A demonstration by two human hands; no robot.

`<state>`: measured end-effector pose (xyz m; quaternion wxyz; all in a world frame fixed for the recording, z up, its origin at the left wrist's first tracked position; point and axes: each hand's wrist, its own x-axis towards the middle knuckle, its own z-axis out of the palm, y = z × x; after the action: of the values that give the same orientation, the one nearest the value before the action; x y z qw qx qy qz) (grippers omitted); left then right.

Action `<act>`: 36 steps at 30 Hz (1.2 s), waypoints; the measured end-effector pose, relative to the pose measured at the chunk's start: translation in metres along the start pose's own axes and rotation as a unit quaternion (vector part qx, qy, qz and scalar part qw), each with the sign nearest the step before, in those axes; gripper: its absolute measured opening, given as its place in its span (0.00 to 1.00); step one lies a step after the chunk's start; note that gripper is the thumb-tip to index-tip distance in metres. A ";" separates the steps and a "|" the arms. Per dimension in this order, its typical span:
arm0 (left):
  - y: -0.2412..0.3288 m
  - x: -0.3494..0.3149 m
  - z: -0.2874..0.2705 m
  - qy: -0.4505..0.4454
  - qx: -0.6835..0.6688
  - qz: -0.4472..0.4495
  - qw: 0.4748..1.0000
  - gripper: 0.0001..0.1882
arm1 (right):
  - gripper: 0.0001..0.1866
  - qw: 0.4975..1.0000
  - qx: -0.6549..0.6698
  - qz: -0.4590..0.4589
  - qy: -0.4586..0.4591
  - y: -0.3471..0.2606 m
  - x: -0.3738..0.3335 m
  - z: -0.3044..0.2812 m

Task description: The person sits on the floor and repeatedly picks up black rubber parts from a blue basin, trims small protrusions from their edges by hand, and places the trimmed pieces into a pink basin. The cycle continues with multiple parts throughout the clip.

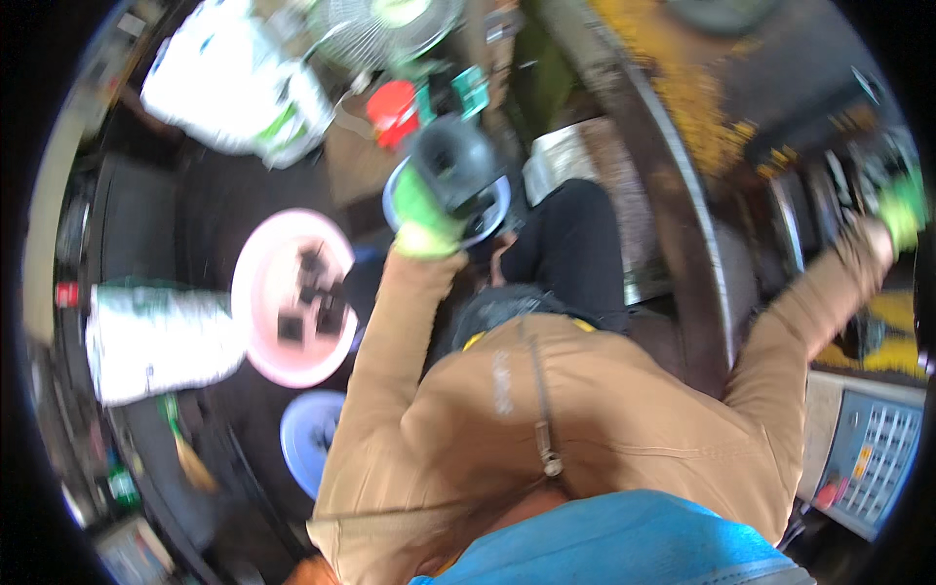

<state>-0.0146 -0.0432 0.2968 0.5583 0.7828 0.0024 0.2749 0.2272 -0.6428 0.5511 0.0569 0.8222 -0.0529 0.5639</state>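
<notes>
My left hand (pixel 429 222), in a bright green glove, is closed round a dark grey flared part (pixel 456 161) with a hollow round middle. It holds the part above a blue-rimmed basin (pixel 502 207), where some dark pieces show. My right arm stretches far out to the right. At its end my right hand (pixel 902 210), also green-gloved, is beside the metal parts of a machine (pixel 819 200). Blur and the dark picture rim hide its fingers, so what it touches is unclear.
A pink basin (pixel 255 283) with several dark square pieces stands at the left, with a blue basin (pixel 302 439) nearer me. Further off are a fan (pixel 385 27), a red container (pixel 393 112) and a white bag (pixel 229 83). A keypad panel (pixel 873 453) sits at the lower right.
</notes>
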 end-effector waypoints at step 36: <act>-0.163 -0.146 -0.241 0.279 -0.152 -0.283 0.905 0.14 | 0.33 0.940 0.060 0.306 -0.139 0.148 0.150 0.252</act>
<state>-0.1936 0.1836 0.1457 0.7013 0.5464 0.3373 0.3097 0.4908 -0.8313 0.6055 -0.1760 0.8384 -0.2753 0.4362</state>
